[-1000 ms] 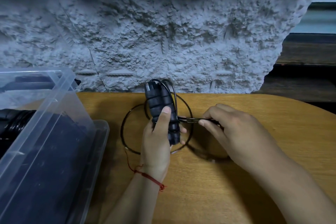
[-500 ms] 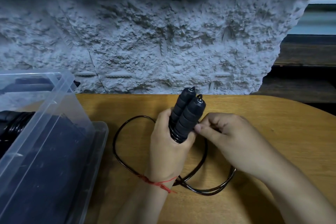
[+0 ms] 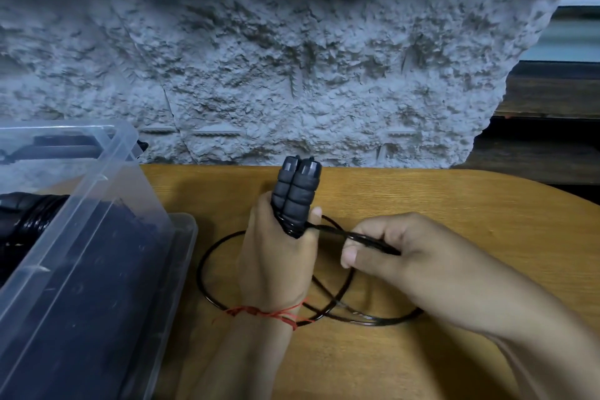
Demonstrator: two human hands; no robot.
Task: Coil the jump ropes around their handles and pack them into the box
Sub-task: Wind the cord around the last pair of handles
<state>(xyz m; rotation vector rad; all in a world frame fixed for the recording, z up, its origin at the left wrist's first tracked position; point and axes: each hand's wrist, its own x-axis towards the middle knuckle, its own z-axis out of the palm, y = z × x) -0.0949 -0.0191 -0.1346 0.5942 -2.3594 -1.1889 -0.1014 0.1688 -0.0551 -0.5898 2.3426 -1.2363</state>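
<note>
Fingers of left hand (image 3: pixel 276 266): curled round the lower ends of the two black handles (image 3: pixel 297 195), with the thumb lying up their right side. A red string (image 3: pixel 266 313) circles the wrist.
Fingers of right hand (image 3: pixel 406 256): pinching a doubled run of the black rope (image 3: pixel 207 273) between thumb and forefinger, just right of the handles.
Box (image 3: pixel 97 172): clear plastic, standing at the worktop's left edge.
Packed rope (image 3: pixel 35 217): a black coiled bundle shows through the box wall at the far left.
Handles: side by side and touching, roughly upright, held above the worktop (image 3: pixel 422 204) near the middle of its far edge. A few turns of rope are wound round their lower ends.
Rope: stretched from the windings across to the right hand. The rest lies in loose loops on the worktop, passing beneath both wrists.
Worktop: wood-grained, with a rounded far right corner.
Wall (image 3: pixel 292 75): rough grey, behind the far edge.
</note>
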